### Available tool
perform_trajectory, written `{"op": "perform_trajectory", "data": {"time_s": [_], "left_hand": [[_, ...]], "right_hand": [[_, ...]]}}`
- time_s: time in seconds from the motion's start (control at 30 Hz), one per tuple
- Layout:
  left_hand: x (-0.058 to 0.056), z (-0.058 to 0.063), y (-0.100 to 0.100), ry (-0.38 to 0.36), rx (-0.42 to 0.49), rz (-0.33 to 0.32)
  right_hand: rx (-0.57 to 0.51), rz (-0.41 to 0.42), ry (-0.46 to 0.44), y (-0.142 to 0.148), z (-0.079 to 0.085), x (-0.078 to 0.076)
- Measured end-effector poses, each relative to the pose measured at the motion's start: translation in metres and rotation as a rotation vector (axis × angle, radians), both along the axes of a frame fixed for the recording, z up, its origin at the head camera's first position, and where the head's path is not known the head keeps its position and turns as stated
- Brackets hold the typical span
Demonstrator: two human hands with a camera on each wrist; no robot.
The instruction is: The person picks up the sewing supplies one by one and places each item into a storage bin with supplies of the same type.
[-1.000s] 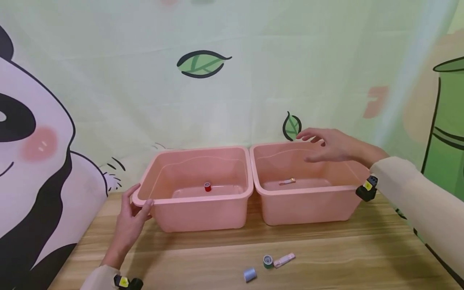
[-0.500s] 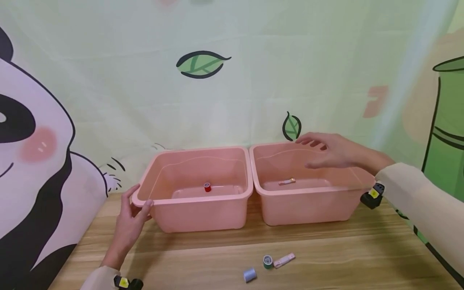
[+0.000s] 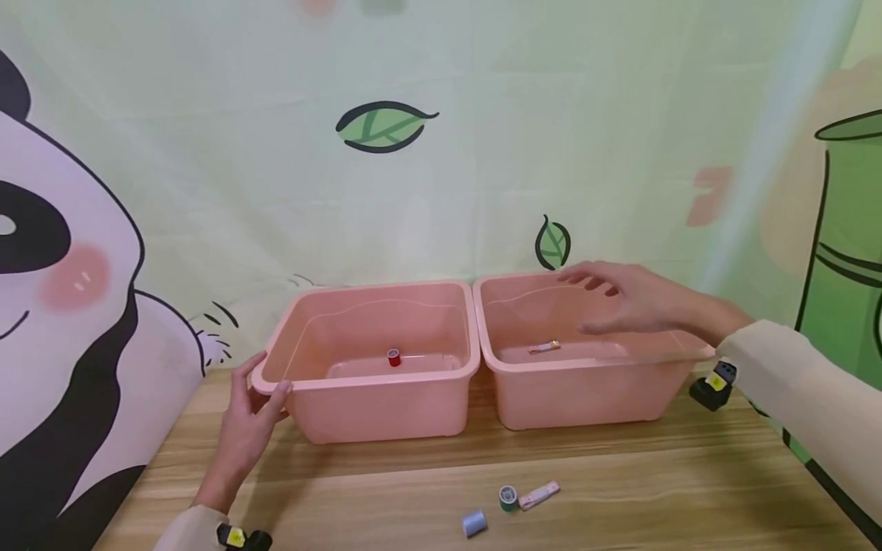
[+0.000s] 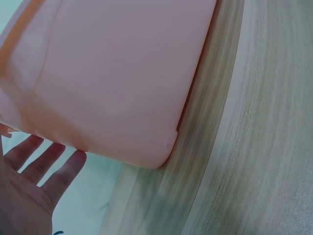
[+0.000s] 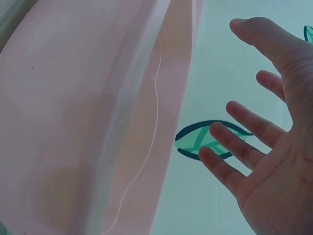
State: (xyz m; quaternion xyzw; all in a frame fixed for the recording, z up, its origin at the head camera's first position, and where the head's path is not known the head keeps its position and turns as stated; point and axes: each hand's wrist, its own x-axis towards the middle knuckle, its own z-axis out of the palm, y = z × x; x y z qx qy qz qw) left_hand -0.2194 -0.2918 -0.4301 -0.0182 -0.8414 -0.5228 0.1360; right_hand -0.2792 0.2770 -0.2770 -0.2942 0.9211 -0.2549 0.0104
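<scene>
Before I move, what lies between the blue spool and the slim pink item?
In the head view, the green spool sits between the blue spool and slim pink item.

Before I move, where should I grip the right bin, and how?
Probably take the right bin by its right rim, hooking under it from the right side: the lip juts past the wall, and the left bin crowds the other end.

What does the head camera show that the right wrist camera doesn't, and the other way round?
Only the head view shows the left hand gripping the left bin, the red spool inside it, and the blue spool and green spool on the table. Only the right wrist view shows the right hand palm-on. Both show that hand, a pink bin and a printed leaf.
</scene>
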Motion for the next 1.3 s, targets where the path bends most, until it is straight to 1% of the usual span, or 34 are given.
{"op": "perform_trajectory", "data": {"time_s": [0.37, 0.53, 0.63, 0.7, 0.8, 0.93, 1.1, 1.2, 1.3], "left_hand": [[-0.003, -0.002, -0.001, 0.007, 0.008, -0.006], [-0.003, -0.001, -0.001, 0.010, 0.012, -0.011], [-0.003, -0.001, -0.001, 0.004, 0.005, -0.007], [-0.003, 0.000, -0.001, 0.002, 0.000, -0.004], [-0.003, 0.000, -0.001, 0.002, -0.001, -0.004], [-0.003, 0.000, 0.000, 0.004, -0.006, -0.003], [-0.001, 0.000, 0.000, -0.002, -0.007, -0.002], [-0.001, 0.000, 0.000, -0.003, -0.004, -0.006], [0.000, 0.000, 0.000, -0.003, -0.004, -0.008]], "right_hand": [[-0.008, 0.040, 0.176, -0.006, -0.004, 0.018], [-0.006, 0.114, 0.281, -0.010, -0.004, 0.025], [-0.013, 0.159, 0.322, -0.011, -0.005, 0.029], [-0.027, 0.176, 0.323, -0.012, -0.007, 0.033], [-0.060, 0.179, 0.282, -0.013, -0.010, 0.039], [-0.083, 0.190, 0.259, -0.014, -0.015, 0.045], [-0.091, 0.218, 0.275, -0.014, -0.019, 0.051], [-0.103, 0.243, 0.268, -0.016, -0.024, 0.056], [-0.120, 0.252, 0.228, -0.018, -0.028, 0.062]]}}
